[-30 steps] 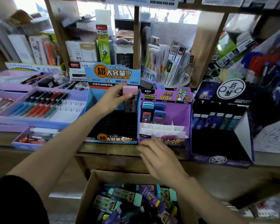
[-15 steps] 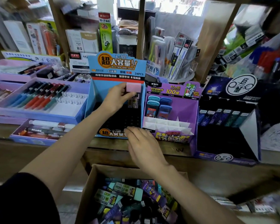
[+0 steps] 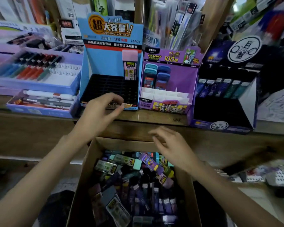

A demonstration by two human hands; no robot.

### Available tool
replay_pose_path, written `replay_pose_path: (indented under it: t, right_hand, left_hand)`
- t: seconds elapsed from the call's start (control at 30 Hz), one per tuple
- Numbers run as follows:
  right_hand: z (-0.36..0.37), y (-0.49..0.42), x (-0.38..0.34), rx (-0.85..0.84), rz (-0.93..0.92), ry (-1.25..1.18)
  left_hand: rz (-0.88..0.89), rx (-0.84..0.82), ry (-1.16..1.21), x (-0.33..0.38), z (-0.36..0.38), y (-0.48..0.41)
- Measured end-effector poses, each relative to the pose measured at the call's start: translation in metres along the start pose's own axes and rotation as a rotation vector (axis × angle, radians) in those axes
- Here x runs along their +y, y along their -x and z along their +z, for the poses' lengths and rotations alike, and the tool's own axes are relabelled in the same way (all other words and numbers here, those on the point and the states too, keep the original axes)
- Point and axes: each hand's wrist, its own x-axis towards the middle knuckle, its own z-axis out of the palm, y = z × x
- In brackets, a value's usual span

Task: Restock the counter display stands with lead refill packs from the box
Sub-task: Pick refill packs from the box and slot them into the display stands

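Counter (image 3: 154,117): wooden ledge running left to right.
On it, left to right: pen trays (image 3: 31,86), blue stand (image 3: 101,63), purple stand (image 3: 185,76), dark stand (image 3: 220,110), side by side.

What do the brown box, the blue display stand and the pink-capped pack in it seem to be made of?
The brown box looks like plain matte cardboard, judging by its raw folded flaps. The blue display stand seems to be printed card, slightly glossy, with folded side walls. The pink-capped pack is probably plastic, given its smooth opaque cap and labelled body.
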Motion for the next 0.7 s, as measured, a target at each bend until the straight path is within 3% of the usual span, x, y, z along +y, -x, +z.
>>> replay_pose_path:
  t: [0.1,0.33,0.5,0.7]
  right_hand:
    - [0.018,0.025,0.024,-0.118,0.089,0.041]
    - [0.061,0.062,0.056,-0.318,0.281,0.023]
    - [0.078,0.064,0.062,-0.301,0.304,-0.020]
    - [0.086,0.059,0.063,-0.288,0.264,-0.028]
  left_hand:
    - [0.054,-0.053,-0.029,0.005,0.010,0.046]
    - [0.059,0.031,-0.040,0.002,0.040,0.094]
    - [0.090,0.189,-0.389,-0.018,0.043,0.079]
    - [0.020,0.103,-0.458,-0.024,0.046,0.055]
